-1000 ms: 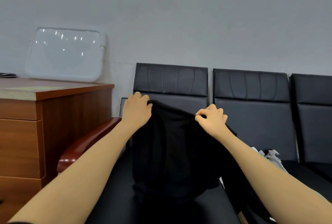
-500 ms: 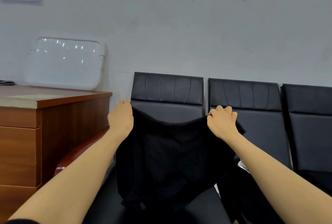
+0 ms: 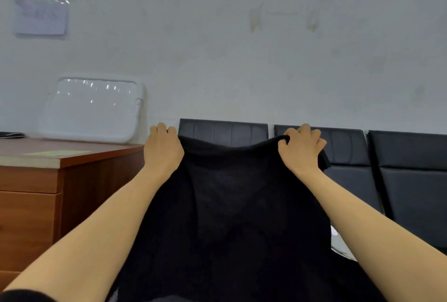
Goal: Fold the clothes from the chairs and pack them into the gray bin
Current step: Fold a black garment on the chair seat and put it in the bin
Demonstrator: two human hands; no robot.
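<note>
No writing is legible; the left hand (image 3: 162,150) and right hand (image 3: 300,148), arms outstretched, each grip the top edge of a black garment (image 3: 232,205) before the chairs (image 3: 408,156).

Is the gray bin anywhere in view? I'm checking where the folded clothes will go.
No: the head view shows only the black garment held up by both hands, black chairs, a wooden desk and the wall.

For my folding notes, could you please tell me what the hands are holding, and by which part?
Both hold the black garment by its top edge: the left hand grips the left end, the right hand the right end.
</note>
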